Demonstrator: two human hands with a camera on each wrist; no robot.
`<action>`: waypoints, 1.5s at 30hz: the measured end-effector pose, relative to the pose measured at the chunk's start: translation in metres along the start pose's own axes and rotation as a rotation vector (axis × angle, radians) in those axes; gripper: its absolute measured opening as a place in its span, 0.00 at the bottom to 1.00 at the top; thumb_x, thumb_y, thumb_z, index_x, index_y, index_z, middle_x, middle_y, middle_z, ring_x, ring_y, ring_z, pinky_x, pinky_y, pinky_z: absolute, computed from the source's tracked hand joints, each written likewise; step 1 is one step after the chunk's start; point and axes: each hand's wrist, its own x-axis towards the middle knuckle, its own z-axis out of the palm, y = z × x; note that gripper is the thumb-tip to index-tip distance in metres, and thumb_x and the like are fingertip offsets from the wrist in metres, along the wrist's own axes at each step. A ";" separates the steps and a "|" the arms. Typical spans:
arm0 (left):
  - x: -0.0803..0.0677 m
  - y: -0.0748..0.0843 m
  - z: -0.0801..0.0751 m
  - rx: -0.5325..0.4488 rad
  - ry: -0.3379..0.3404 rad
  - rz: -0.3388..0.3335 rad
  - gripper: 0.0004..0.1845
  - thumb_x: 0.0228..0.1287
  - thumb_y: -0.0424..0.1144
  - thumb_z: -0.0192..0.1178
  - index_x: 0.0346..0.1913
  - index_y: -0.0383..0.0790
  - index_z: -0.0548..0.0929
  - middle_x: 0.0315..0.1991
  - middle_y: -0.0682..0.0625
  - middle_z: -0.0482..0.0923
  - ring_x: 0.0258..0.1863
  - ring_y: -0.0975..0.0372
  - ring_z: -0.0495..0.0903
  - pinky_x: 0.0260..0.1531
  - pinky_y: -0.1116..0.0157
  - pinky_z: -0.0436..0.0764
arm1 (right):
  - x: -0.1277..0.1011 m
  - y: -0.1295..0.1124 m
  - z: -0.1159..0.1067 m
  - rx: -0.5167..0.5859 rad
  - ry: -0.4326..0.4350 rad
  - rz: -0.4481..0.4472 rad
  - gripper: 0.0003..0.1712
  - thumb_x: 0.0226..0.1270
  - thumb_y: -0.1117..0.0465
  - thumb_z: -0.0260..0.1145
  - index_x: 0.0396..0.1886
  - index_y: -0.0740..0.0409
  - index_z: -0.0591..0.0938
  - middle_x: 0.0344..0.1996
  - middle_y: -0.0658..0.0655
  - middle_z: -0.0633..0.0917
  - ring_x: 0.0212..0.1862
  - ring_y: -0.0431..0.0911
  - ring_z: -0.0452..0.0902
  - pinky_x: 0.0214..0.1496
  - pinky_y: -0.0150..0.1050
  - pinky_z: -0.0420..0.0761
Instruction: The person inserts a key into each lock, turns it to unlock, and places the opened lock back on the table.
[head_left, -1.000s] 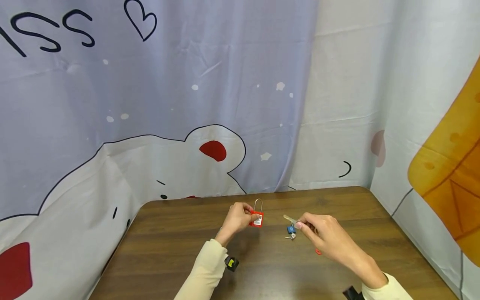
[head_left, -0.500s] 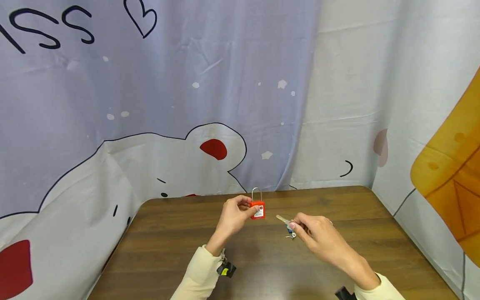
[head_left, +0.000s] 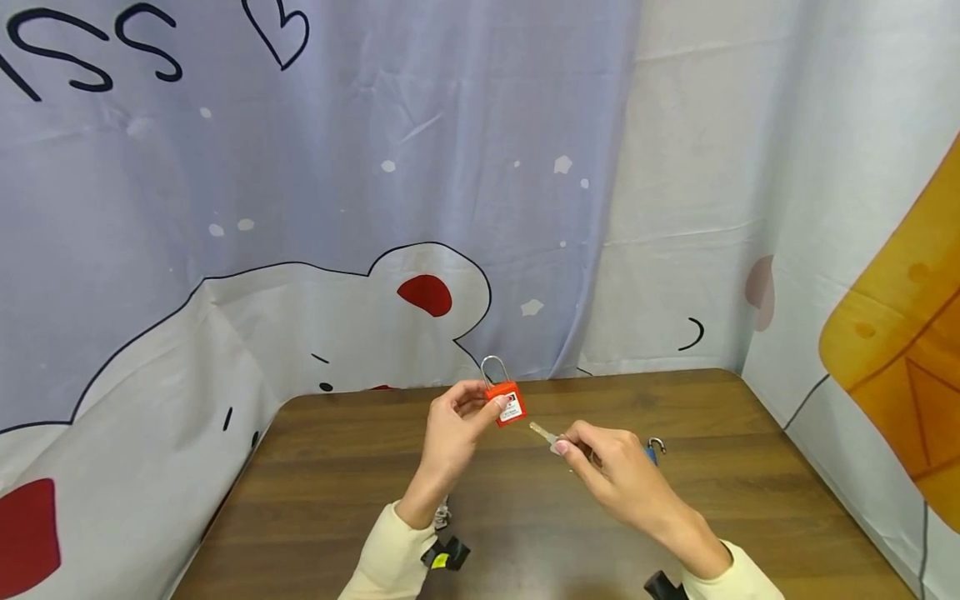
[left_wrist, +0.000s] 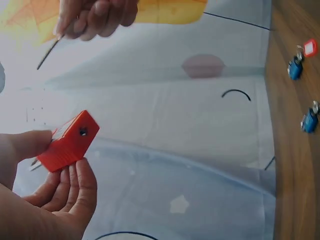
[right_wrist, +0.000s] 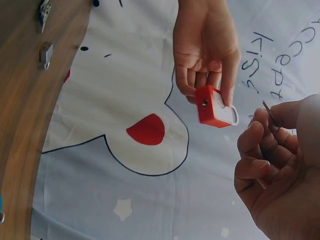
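Observation:
In the head view, my left hand holds a red padlock with a white label, thumb on one face and fingers on the other. Its silver shackle points up and the body is tilted. The keyhole in its underside shows in the left wrist view. My right hand pinches a key by its head between thumb and index finger, the blade pointing at the padlock. A small gap separates key tip and padlock. In the right wrist view the key appears nearly edge-on beside the red padlock.
A blue padlock lies on the brown wooden table, partly behind my right hand. The left wrist view has two blue locks and a red key tag. A grey padlock lies near keys. A printed curtain hangs behind.
My left hand has raised the red padlock, shifted it slightly left and tilted it. The right hand has carried the key left toward it, uncovering a blue padlock on the right.

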 end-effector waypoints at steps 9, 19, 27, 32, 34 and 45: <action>-0.014 0.012 0.000 -0.209 0.117 0.008 0.14 0.58 0.31 0.68 0.45 0.33 0.79 0.43 0.49 0.80 0.43 0.63 0.81 0.44 0.72 0.80 | 0.001 -0.008 0.013 0.037 0.058 -0.015 0.11 0.65 0.68 0.66 0.31 0.45 0.79 0.20 0.38 0.71 0.23 0.27 0.61 0.25 0.18 0.63; -0.027 0.027 0.001 -0.606 0.040 -0.111 0.12 0.65 0.32 0.61 0.49 0.34 0.73 0.41 0.49 0.77 0.40 0.64 0.78 0.42 0.72 0.80 | 0.000 -0.014 0.024 0.059 0.077 -0.010 0.10 0.64 0.68 0.65 0.30 0.47 0.79 0.18 0.40 0.71 0.23 0.27 0.60 0.25 0.18 0.62; -0.036 0.035 0.001 -0.705 0.015 -0.122 0.08 0.68 0.29 0.55 0.48 0.34 0.73 0.44 0.49 0.78 0.43 0.63 0.79 0.50 0.69 0.81 | 0.001 -0.019 0.027 0.094 0.088 0.016 0.10 0.65 0.68 0.64 0.29 0.48 0.79 0.16 0.41 0.70 0.22 0.27 0.58 0.22 0.19 0.60; -0.040 0.038 0.001 -0.745 -0.010 -0.127 0.06 0.69 0.29 0.54 0.46 0.37 0.72 0.42 0.51 0.80 0.42 0.64 0.80 0.49 0.69 0.81 | 0.002 -0.022 0.029 0.124 0.102 0.027 0.10 0.65 0.69 0.65 0.29 0.48 0.80 0.16 0.42 0.70 0.22 0.27 0.59 0.22 0.19 0.61; -0.041 0.038 0.002 -0.752 -0.013 -0.130 0.06 0.69 0.29 0.54 0.46 0.37 0.72 0.41 0.52 0.80 0.42 0.65 0.80 0.48 0.69 0.81 | 0.002 -0.023 0.030 0.132 0.103 0.027 0.10 0.65 0.69 0.65 0.29 0.48 0.80 0.16 0.42 0.71 0.22 0.27 0.59 0.22 0.19 0.62; -0.044 0.035 0.002 -0.731 -0.045 -0.137 0.07 0.69 0.30 0.55 0.47 0.38 0.72 0.40 0.52 0.79 0.40 0.66 0.79 0.46 0.71 0.81 | 0.002 -0.026 0.031 0.145 0.102 0.042 0.10 0.65 0.69 0.65 0.31 0.48 0.81 0.16 0.41 0.71 0.22 0.27 0.59 0.21 0.19 0.61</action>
